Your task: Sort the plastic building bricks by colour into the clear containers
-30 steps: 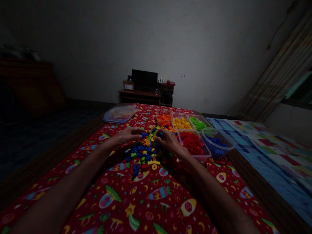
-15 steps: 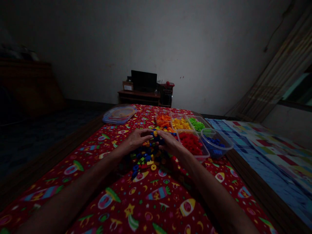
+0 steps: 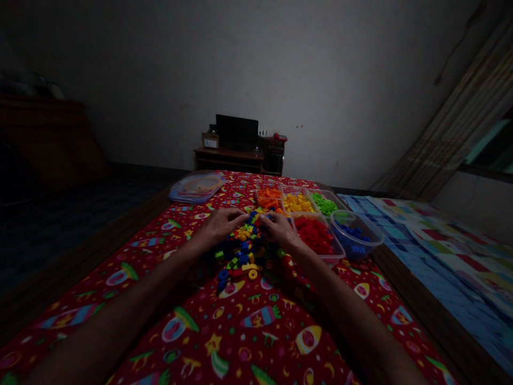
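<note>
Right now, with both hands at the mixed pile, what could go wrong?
Possibly three things. The right hand is close beside the red-piece tub, so a sideways swing might bump it. That tub is open on top, so a piece of another colour could drop in. The light is dim and part of the mixed pile lies in shadow, so darker colours may be misread.
</note>
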{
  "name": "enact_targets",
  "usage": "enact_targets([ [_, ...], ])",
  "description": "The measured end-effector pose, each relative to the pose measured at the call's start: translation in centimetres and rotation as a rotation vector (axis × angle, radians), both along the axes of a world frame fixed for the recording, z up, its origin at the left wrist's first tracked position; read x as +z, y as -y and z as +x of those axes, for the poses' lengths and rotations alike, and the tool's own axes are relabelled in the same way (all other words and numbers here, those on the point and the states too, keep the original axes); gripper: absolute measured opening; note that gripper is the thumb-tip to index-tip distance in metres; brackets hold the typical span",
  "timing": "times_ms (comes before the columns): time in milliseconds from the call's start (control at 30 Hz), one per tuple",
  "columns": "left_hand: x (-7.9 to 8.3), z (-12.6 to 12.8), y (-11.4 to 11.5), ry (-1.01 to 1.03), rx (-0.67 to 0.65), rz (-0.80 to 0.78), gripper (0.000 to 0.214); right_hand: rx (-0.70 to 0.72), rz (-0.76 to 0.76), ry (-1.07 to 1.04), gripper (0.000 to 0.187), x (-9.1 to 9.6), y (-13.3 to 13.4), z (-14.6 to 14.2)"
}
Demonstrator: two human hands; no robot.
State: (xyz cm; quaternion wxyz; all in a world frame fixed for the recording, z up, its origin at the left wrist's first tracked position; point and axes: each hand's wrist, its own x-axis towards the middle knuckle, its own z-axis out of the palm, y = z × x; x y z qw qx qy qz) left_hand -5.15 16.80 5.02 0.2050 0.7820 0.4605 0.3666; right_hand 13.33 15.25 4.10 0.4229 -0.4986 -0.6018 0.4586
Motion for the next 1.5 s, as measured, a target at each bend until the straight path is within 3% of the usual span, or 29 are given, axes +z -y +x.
enact_targets([
  [100, -0.6, 0.6, -0.1, 0.062, -0.047, -0.076, 0.046, 0.091, -0.075, -0.213, 0.025, 0.9, 0.9, -0.4],
  [267, -0.5, 0.9, -0.1, 0.206, -0.047, -0.179, 0.047, 0.145, -0.319, -0.480, 0.045, 1.6, 1.2, -0.3],
  [433, -0.2, 1.2, 0.4, 0.204, -0.101, -0.133, 0.038, 0.161, -0.404, -0.556, 0.052, 0.9, 0.4, -0.1],
  [567, -0.9, 1.7, 0.6, 0.160, -0.151, -0.108, 0.036, 0.144, -0.343, -0.506, 0.038, 0.2, 0.4, -0.1],
  [700, -1.3, 2.4, 0.9, 0.094, -0.122, -0.061, 0.045, 0.124, -0.188, -0.353, 0.021, -0.1, 0.6, -0.2],
  [867, -0.3, 2.3, 1.5, 0.043, -0.124, -0.031, 0.050, 0.007, -0.037, -0.103, 0.020, 0.9, -0.1, 1.1],
  [1000, 0.8, 0.9, 1.0, -0.038, -0.070, 0.001, 0.048, -0.143, 0.342, 0.347, 0.021, 3.9, -0.6, 6.0],
  [1067, 1.1, -0.2, 0.5, -0.087, -0.055, 0.002, 0.049, -0.231, 0.446, 0.603, 0.020, 5.4, -0.3, 9.6],
  [1200, 1.1, -2.8, -1.1, -0.165, -0.040, -0.044, 0.051, -0.521, 0.308, 0.990, 0.024, 6.7, 0.9, 16.7],
  [1300, 0.9, -4.9, -2.1, -0.244, -0.101, -0.133, 0.050, -0.550, 0.077, 1.145, 0.021, 6.5, 1.7, 19.9],
  [1400, 0.7, -6.6, -2.7, -0.343, -0.229, -0.305, 0.053, -0.550, 0.006, 1.168, 0.021, 6.5, 2.0, 20.5],
  [1500, 0.3, -7.1, -2.5, -0.422, -0.231, -0.389, 0.062, -0.600, 0.199, 1.167, 0.025, 7.2, 1.9, 18.7],
])
